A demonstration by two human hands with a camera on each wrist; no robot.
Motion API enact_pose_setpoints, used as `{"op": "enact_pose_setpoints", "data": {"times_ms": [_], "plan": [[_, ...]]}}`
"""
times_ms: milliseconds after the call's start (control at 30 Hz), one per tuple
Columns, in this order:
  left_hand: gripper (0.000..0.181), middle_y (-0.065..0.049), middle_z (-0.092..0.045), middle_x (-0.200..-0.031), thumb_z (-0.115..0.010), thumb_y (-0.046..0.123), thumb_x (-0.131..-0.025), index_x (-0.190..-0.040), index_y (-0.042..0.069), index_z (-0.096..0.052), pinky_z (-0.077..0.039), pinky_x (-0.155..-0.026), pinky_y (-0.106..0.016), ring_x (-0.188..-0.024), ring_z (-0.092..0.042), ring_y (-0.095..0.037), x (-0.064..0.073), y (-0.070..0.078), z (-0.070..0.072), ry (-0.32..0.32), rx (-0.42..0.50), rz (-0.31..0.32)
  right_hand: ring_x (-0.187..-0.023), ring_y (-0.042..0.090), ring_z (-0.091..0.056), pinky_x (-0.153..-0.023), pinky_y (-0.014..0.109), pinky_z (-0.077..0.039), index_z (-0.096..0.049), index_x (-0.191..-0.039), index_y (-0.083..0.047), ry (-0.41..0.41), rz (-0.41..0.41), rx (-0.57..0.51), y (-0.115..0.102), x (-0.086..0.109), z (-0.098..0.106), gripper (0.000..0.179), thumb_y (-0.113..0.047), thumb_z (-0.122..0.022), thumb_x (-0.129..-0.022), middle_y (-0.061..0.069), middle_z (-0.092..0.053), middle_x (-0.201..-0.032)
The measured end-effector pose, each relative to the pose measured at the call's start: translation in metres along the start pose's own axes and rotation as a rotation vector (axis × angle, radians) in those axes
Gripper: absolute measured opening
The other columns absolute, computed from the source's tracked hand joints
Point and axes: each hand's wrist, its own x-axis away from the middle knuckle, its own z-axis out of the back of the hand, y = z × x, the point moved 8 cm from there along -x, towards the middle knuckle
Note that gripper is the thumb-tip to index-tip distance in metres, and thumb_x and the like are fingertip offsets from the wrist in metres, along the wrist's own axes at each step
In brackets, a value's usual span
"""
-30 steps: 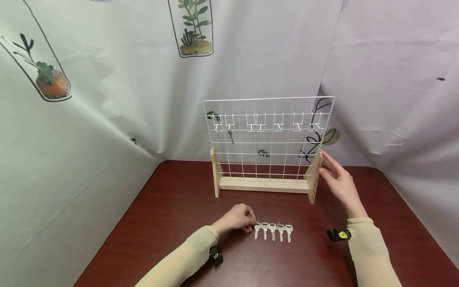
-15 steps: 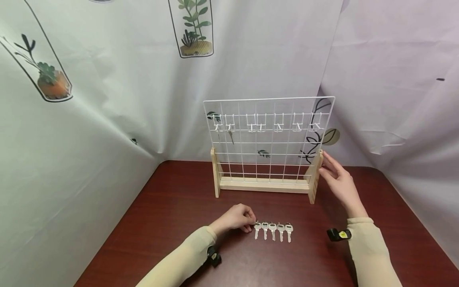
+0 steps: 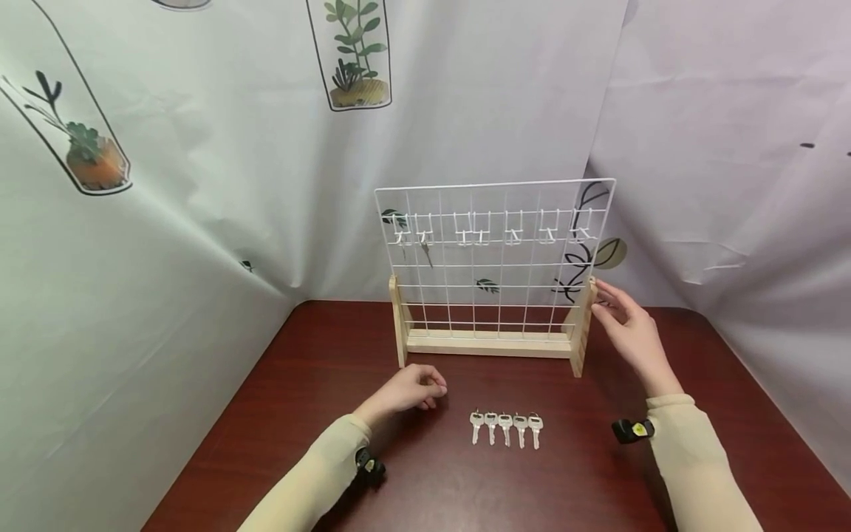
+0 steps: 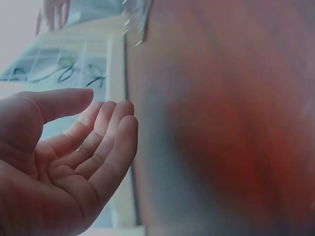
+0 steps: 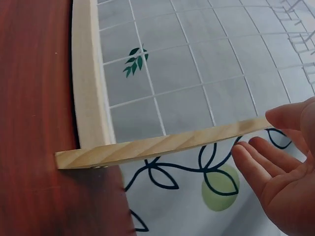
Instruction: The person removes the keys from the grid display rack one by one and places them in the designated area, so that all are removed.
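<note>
My left hand [image 3: 402, 390] hovers just over the table, left of the keys, with loosely bent fingers and nothing in them; the left wrist view shows its bare palm [image 4: 64, 191]. Several silver keys [image 3: 506, 423] lie in a neat row, heads away from me. Behind them stands a white wire grid rack [image 3: 488, 343] on a wooden base. A key [image 3: 426, 253] hangs from a hook near its left end, and a thin dark one [image 3: 402, 250] seems to hang beside it. My right hand [image 3: 631, 336] holds the rack's right wooden post [image 5: 187, 140] between thumb and fingers.
White hooks [image 3: 513, 236] line the upper part of the grid. The dark red table [image 3: 299, 414] meets a pale patterned curtain [image 3: 266, 133] at the back and sides.
My left hand has drawn away from the leftmost key in the row, back and to the left. The keys stay in place. My right hand remains at the post.
</note>
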Motion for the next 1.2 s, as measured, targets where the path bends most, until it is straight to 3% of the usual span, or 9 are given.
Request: {"op": "enact_pose_setpoints", "data": {"times_ms": [167,267,400,567,867,967,1033,1133,1200], "plan": [[0.013,-0.020,-0.070,-0.090,-0.067,0.008,-0.096,-0.103,-0.002,-0.068,-0.061,-0.071,-0.044,-0.078,-0.070,-0.034,-0.002,0.014,0.039,0.098,0.005,-0.039,-0.117,0.039,-0.062,-0.081,0.004,-0.041,-0.051,-0.147,-0.009,0.022,-0.011,0.030,-0.008,-0.014,0.001,0.049,-0.029,-0.059,-0.103,0.021,-0.060,-0.137],[0.017,-0.021,-0.071,-0.092,-0.067,0.011,-0.096,-0.107,-0.003,-0.068,-0.060,-0.072,-0.045,-0.082,-0.068,-0.038,-0.002,0.032,0.062,0.160,-0.027,-0.080,-0.121,0.042,-0.059,-0.081,0.004,-0.041,-0.052,-0.145,-0.005,0.032,-0.024,0.033,-0.013,-0.021,0.002,0.050,-0.032,-0.057,-0.104,0.022,-0.059,-0.137],[0.021,-0.014,-0.072,-0.091,-0.067,0.013,-0.097,-0.111,-0.002,-0.069,-0.059,-0.074,-0.044,-0.081,-0.068,-0.027,-0.003,0.058,0.089,0.242,-0.094,-0.140,-0.124,0.042,-0.057,-0.083,0.004,-0.044,-0.052,-0.144,0.000,0.035,-0.046,0.033,-0.017,-0.027,0.002,0.053,-0.034,-0.056,-0.104,0.024,-0.058,-0.137],[0.025,-0.012,-0.073,-0.102,-0.067,0.015,-0.097,-0.117,0.000,-0.069,-0.057,-0.083,-0.042,-0.092,-0.069,-0.027,-0.003,0.085,0.114,0.324,-0.054,-0.172,-0.122,0.041,-0.059,-0.080,0.004,-0.043,-0.057,-0.139,0.001,0.028,-0.044,0.072,-0.021,-0.033,0.000,0.049,-0.034,-0.055,-0.104,0.026,-0.060,-0.134],[0.033,-0.017,-0.069,-0.121,-0.067,0.014,-0.097,-0.127,0.000,-0.065,-0.053,-0.095,-0.041,-0.111,-0.066,-0.028,-0.002,0.123,0.138,0.415,0.045,-0.255,-0.115,0.039,-0.064,-0.076,0.007,-0.039,-0.065,-0.131,-0.003,0.041,0.002,0.122,-0.019,-0.035,-0.001,0.041,-0.032,-0.055,-0.104,0.021,-0.067,-0.124],[0.036,-0.018,-0.067,-0.125,-0.066,0.013,-0.097,-0.130,-0.001,-0.063,-0.051,-0.100,-0.041,-0.117,-0.064,-0.029,-0.003,0.132,0.140,0.433,0.071,-0.285,-0.107,0.021,-0.067,-0.074,0.010,-0.041,-0.067,-0.131,-0.006,0.039,0.003,0.127,-0.017,-0.035,0.000,0.040,-0.033,-0.057,-0.103,0.019,-0.068,-0.123],[0.038,-0.019,-0.066,-0.128,-0.067,0.012,-0.097,-0.133,-0.002,-0.061,-0.049,-0.104,-0.041,-0.120,-0.062,-0.030,-0.004,0.138,0.140,0.445,0.093,-0.299,-0.106,0.019,-0.066,-0.075,0.013,-0.042,-0.067,-0.132,-0.007,0.035,0.000,0.130,-0.016,-0.035,0.001,0.040,-0.033,-0.058,-0.103,0.019,-0.068,-0.124],[0.043,-0.020,-0.062,-0.134,-0.066,0.012,-0.097,-0.137,-0.002,-0.058,-0.047,-0.106,-0.041,-0.124,-0.059,-0.031,-0.008,0.144,0.140,0.458,0.116,-0.311,-0.107,0.021,-0.065,-0.076,0.019,-0.042,-0.066,-0.132,-0.007,0.029,-0.005,0.129,-0.015,-0.035,0.002,0.040,-0.033,-0.059,-0.103,0.020,-0.067,-0.126],[0.045,-0.019,-0.061,-0.136,-0.066,0.012,-0.097,-0.139,-0.002,-0.056,-0.047,-0.106,-0.040,-0.126,-0.058,-0.031,-0.010,0.146,0.139,0.468,0.130,-0.305,-0.114,0.036,-0.062,-0.077,0.020,-0.042,-0.066,-0.133,-0.006,0.025,-0.007,0.131,-0.014,-0.035,0.002,0.042,-0.033,-0.059,-0.103,0.020,-0.065,-0.128]]}}
